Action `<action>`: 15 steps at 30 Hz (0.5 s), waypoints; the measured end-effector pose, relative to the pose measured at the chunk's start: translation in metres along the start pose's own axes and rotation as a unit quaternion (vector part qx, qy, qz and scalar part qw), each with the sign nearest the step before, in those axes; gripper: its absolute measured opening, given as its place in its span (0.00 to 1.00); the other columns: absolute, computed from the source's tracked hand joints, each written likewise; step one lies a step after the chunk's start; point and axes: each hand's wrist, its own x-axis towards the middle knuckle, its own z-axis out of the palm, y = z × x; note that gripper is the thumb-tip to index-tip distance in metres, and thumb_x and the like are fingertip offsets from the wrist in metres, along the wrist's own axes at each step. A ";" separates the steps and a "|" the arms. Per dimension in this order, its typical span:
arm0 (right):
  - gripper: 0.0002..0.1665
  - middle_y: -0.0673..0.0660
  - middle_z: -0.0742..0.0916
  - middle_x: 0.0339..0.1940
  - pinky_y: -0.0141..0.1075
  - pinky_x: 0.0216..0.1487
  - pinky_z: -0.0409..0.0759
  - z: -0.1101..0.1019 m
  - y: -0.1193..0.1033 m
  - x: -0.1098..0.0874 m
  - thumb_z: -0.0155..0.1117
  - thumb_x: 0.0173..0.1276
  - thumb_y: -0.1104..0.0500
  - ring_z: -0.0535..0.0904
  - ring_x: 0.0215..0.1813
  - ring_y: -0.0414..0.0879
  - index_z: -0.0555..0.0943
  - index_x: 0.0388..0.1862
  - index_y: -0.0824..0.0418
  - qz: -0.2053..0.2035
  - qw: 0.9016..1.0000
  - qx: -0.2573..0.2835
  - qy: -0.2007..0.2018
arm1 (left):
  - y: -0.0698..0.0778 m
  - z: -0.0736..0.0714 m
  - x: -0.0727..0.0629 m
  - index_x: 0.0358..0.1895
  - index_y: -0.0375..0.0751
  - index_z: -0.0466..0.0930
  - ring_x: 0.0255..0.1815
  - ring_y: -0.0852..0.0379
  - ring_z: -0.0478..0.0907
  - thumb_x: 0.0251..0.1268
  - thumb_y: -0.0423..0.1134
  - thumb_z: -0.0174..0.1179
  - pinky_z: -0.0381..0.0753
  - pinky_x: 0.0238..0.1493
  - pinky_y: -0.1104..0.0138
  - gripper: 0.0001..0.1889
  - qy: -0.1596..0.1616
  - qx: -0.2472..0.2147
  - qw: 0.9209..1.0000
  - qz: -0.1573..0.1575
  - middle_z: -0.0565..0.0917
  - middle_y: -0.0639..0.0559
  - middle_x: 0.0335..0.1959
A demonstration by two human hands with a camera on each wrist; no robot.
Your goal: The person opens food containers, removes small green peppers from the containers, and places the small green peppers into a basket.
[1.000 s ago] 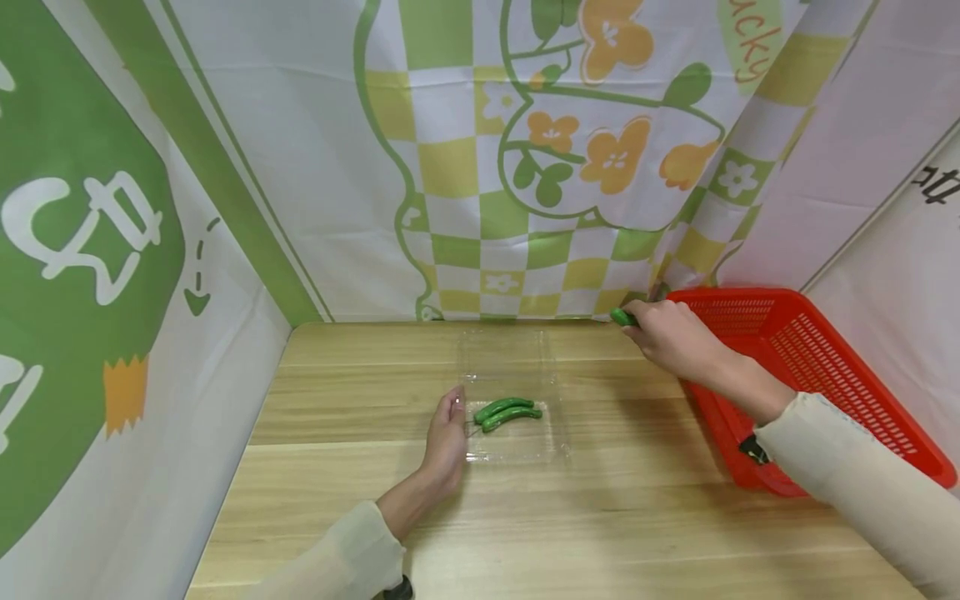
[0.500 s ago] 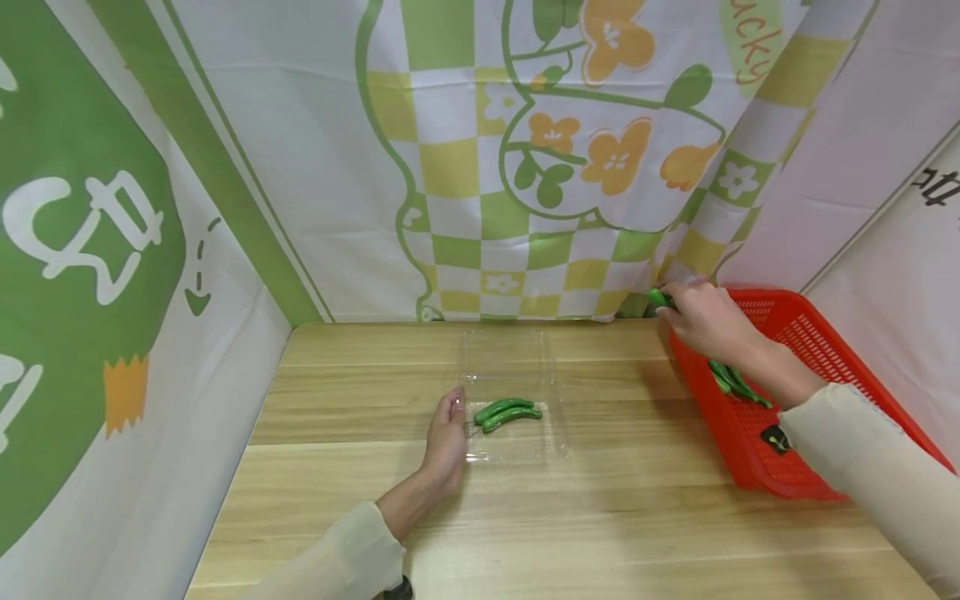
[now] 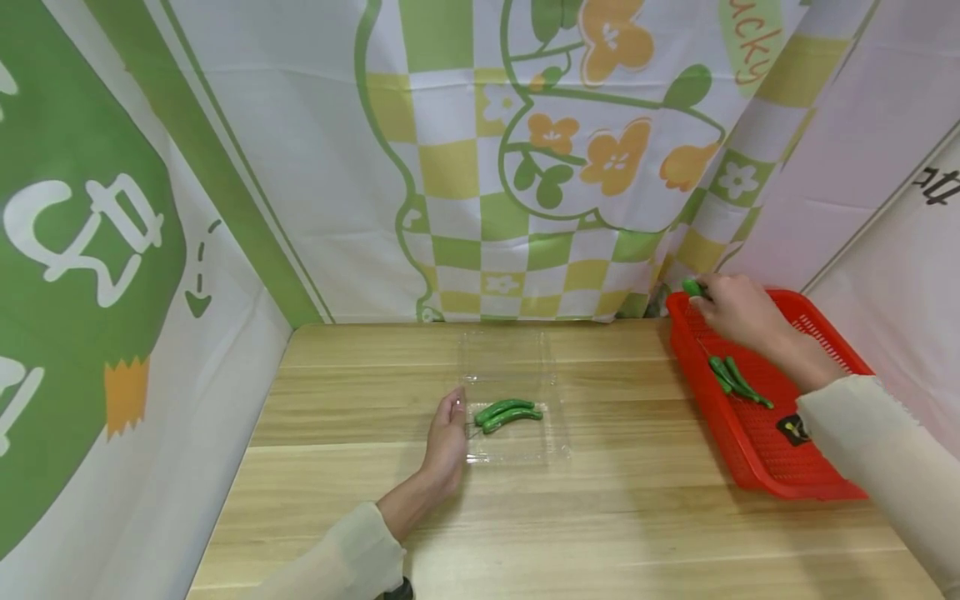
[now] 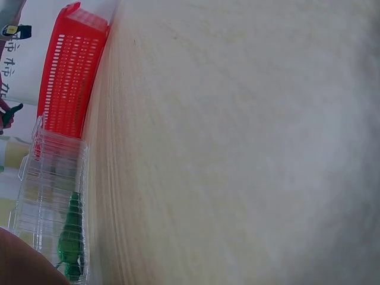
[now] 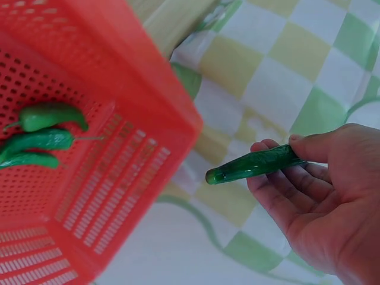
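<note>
My left hand (image 3: 446, 442) grips the left edge of a clear plastic clamshell box (image 3: 517, 447), whose lid (image 3: 504, 357) lies folded back on the table. Two green chili peppers (image 3: 510, 415) lie side by side in the box. In the left wrist view, just part of my left hand (image 4: 24, 264) shows beside the box. My right hand (image 3: 738, 310) is raised over the back left corner of the red basket (image 3: 738, 450). It pinches another green chili pepper (image 5: 255, 164) between thumb and fingers, its blunt end sticking out. Several green chili peppers (image 5: 47, 139) lie on the basket floor.
The basket stands at the table's right side, near the back curtain (image 3: 525, 275). Printed cloth walls enclose the wooden table (image 3: 360, 400) at the left, back and right. A small black device (image 3: 791, 429) hangs under my right wrist.
My right hand has moved right with the green chili pepper, from beside the basket to above its back corner. The peppers inside the basket have come into sight. My left hand has stayed still.
</note>
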 end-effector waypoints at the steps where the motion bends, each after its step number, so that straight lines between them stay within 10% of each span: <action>1: 0.04 0.53 0.75 0.21 0.41 0.26 0.70 0.000 0.004 0.000 0.63 0.74 0.68 0.69 0.24 0.48 0.81 0.40 0.70 0.004 1.000 0.001 -0.001 | 0.000 0.000 0.000 0.82 0.30 0.54 0.87 0.35 0.42 0.89 0.34 0.34 0.40 0.87 0.44 0.26 0.001 0.000 1.000 0.000 0.53 0.34 0.86; 15: 0.13 0.54 0.74 0.19 0.55 0.28 0.72 0.005 0.063 -0.007 0.62 0.72 0.65 0.72 0.27 0.57 0.73 0.27 0.63 0.042 0.999 -0.031 -0.001 | 0.000 0.000 0.000 0.82 0.30 0.55 0.87 0.35 0.41 0.88 0.33 0.33 0.38 0.87 0.44 0.25 0.003 -0.006 1.000 0.000 0.53 0.34 0.86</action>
